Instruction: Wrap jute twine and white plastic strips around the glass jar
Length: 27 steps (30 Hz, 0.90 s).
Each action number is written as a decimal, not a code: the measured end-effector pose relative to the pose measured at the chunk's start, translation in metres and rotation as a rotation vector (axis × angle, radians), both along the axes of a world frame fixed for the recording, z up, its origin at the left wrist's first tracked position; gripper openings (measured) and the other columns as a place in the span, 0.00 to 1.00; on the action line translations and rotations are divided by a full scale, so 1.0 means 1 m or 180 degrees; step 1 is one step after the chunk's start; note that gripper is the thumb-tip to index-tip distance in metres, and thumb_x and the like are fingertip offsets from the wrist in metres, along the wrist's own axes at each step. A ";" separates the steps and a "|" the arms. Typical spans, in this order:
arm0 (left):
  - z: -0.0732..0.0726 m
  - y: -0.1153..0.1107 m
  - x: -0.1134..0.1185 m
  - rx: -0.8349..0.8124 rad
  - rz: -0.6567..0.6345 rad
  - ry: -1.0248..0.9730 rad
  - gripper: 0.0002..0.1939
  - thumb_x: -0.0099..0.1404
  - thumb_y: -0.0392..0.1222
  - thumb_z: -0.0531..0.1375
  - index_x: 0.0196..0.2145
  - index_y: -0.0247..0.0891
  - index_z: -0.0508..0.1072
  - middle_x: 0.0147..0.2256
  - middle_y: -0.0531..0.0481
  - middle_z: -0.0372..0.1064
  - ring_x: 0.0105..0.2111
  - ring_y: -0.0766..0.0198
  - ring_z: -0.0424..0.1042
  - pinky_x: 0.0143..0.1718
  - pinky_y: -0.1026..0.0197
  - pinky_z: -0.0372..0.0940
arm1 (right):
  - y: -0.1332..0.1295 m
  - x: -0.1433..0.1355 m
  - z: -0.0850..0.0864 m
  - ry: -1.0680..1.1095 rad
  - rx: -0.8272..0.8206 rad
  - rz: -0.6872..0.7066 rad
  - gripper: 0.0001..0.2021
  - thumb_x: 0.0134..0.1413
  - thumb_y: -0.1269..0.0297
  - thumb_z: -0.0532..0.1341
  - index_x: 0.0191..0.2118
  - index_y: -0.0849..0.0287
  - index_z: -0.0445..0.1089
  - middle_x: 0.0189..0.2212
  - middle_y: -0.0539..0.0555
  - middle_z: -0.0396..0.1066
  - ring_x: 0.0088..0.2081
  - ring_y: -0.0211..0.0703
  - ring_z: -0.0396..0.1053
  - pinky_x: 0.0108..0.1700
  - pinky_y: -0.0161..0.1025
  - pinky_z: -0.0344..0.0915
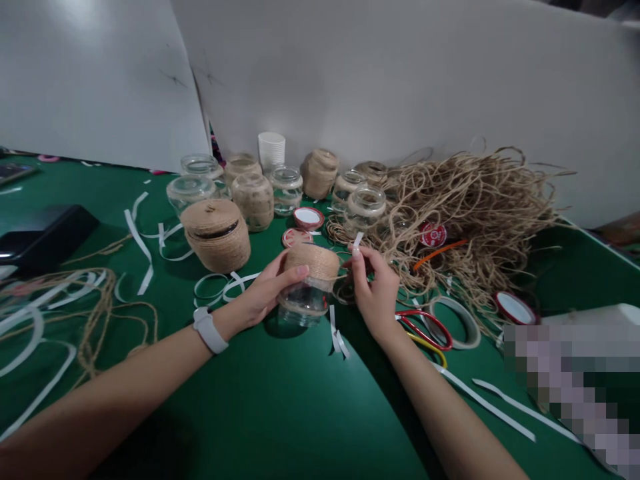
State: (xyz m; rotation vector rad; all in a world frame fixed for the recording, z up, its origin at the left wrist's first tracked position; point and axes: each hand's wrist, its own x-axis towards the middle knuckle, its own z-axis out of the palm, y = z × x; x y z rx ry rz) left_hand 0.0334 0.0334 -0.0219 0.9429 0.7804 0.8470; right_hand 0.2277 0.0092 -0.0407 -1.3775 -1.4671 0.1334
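Observation:
A glass jar (pixel 304 297) with twine wound around its upper part stands tilted slightly on the green table, near the middle of the view. My left hand (pixel 270 288) grips it from the left, the thumb lying on the twine band (pixel 313 261). To the right of the jar, my right hand (pixel 373 280) is closed, thumb and index finger pinching a short white strip (pixel 358 240). A strand of twine runs from the jar toward my right hand. The other fingers of that hand are curled and partly hidden.
Behind are several glass jars (pixel 287 191), a twine-covered pot (pixel 216 237) and white cups (pixel 272 150). A large twine heap (pixel 470 200) lies right, with red-handled scissors (pixel 443 341) and a tape roll (pixel 473 327) nearer. White strips (pixel 143 247) and loose twine are scattered left.

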 end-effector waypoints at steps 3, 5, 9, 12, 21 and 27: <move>-0.002 -0.003 0.002 0.0404 0.0111 0.0349 0.37 0.59 0.54 0.68 0.61 0.43 0.61 0.64 0.39 0.62 0.63 0.41 0.62 0.62 0.45 0.62 | 0.005 0.007 -0.002 -0.0251 0.0004 -0.0022 0.16 0.69 0.56 0.53 0.37 0.57 0.75 0.25 0.52 0.75 0.28 0.45 0.70 0.37 0.42 0.63; -0.002 -0.003 0.001 0.0649 0.0161 0.0569 0.35 0.60 0.56 0.66 0.61 0.44 0.61 0.64 0.40 0.61 0.64 0.42 0.60 0.63 0.44 0.60 | 0.007 0.010 -0.002 -0.0451 0.0256 -0.0027 0.15 0.68 0.58 0.54 0.36 0.56 0.75 0.30 0.55 0.77 0.33 0.47 0.73 0.40 0.44 0.65; 0.005 0.000 -0.006 0.0677 0.0049 0.0939 0.33 0.61 0.57 0.64 0.59 0.41 0.61 0.59 0.37 0.65 0.58 0.41 0.67 0.57 0.44 0.66 | 0.007 0.013 0.005 -0.0630 0.0704 -0.0018 0.09 0.66 0.63 0.56 0.46 0.57 0.72 0.40 0.59 0.77 0.42 0.50 0.73 0.44 0.47 0.66; 0.014 0.002 -0.013 0.0866 0.0002 0.1239 0.40 0.62 0.55 0.64 0.65 0.45 0.50 0.61 0.37 0.62 0.56 0.43 0.70 0.53 0.45 0.68 | 0.002 0.012 0.012 -0.0863 0.0792 0.0024 0.07 0.65 0.66 0.56 0.46 0.56 0.69 0.40 0.59 0.76 0.43 0.51 0.71 0.45 0.48 0.65; 0.022 0.004 -0.023 0.1637 0.0166 0.2065 0.22 0.60 0.56 0.63 0.45 0.40 0.67 0.40 0.47 0.72 0.43 0.48 0.73 0.44 0.52 0.68 | -0.031 0.008 0.001 -0.2783 0.0645 0.0735 0.09 0.65 0.66 0.58 0.31 0.57 0.67 0.25 0.53 0.69 0.32 0.48 0.64 0.36 0.44 0.57; 0.017 0.009 -0.024 0.1419 0.0254 0.1745 0.16 0.62 0.49 0.59 0.45 0.41 0.69 0.44 0.46 0.73 0.46 0.49 0.72 0.45 0.53 0.68 | -0.028 0.008 -0.004 -0.2931 -0.0487 0.0086 0.03 0.60 0.64 0.64 0.37 0.57 0.73 0.37 0.61 0.72 0.39 0.54 0.64 0.38 0.46 0.57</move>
